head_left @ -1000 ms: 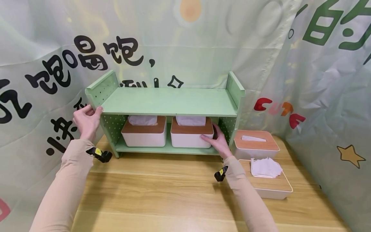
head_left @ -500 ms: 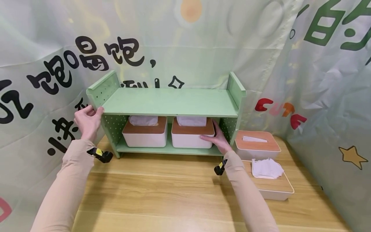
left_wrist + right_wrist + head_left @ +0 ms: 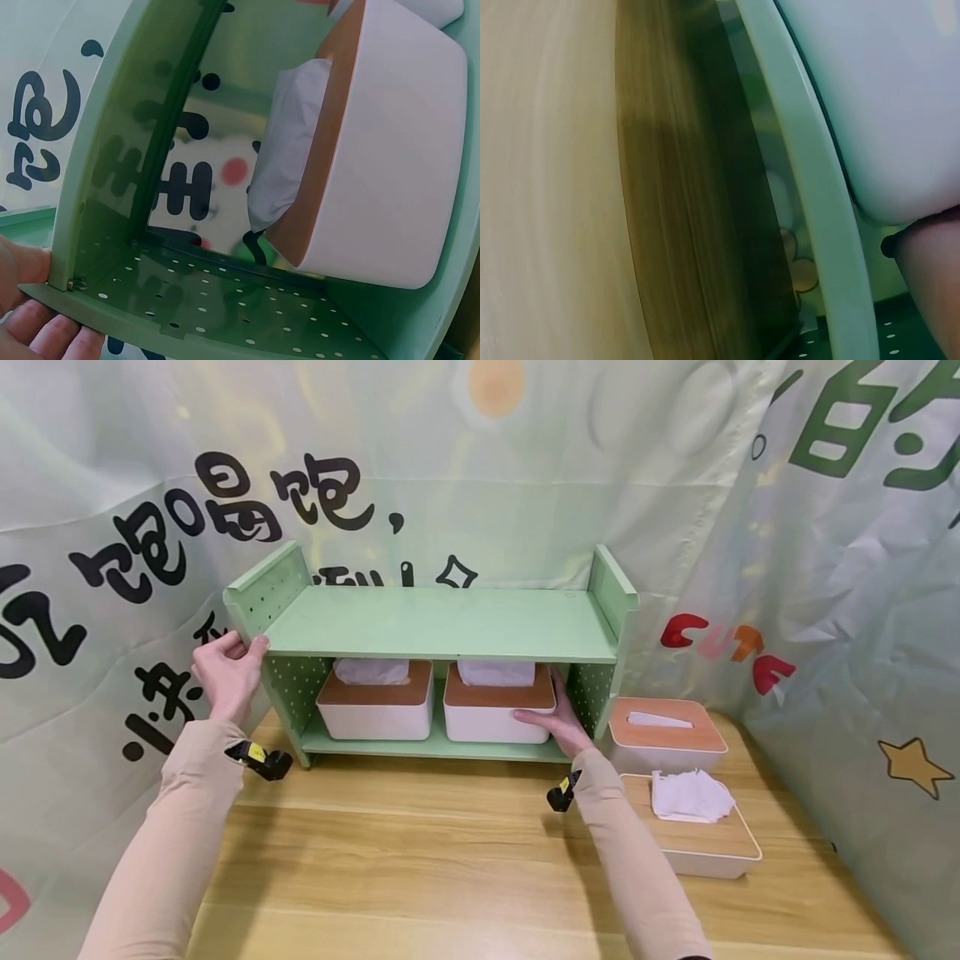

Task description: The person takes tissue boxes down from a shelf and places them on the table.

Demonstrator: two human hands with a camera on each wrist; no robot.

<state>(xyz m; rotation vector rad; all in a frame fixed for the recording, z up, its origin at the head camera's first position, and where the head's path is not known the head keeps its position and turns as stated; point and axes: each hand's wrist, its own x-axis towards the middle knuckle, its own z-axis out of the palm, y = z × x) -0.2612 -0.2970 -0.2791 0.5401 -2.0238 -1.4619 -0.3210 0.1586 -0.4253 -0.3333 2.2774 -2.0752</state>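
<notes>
A light green two-tier shelf (image 3: 442, 622) stands on the wooden table. My left hand (image 3: 231, 672) grips the front edge of its left side panel, thumb in front and fingers curled round the outside in the left wrist view. On the lower tier sit two white tissue boxes with wooden lids, a left tissue box (image 3: 375, 722) and a right tissue box (image 3: 495, 725), tissues poking up under the upper board. My right hand (image 3: 564, 722) holds the right box's near right corner, thumb across the front and fingers along its side. The right wrist view shows this box (image 3: 900, 97) close up.
Right of the shelf, another wooden-lidded box (image 3: 667, 735) stands near the curtain. In front of it lies a wider tissue box (image 3: 697, 839) with tissue sticking out, beside my right forearm. A printed cloth curtain (image 3: 480, 510) hangs behind and along both sides.
My right wrist and forearm have shifted slightly left, and the thumb sits a touch farther left on the box front. The left hand, shelf and boxes hold their places.
</notes>
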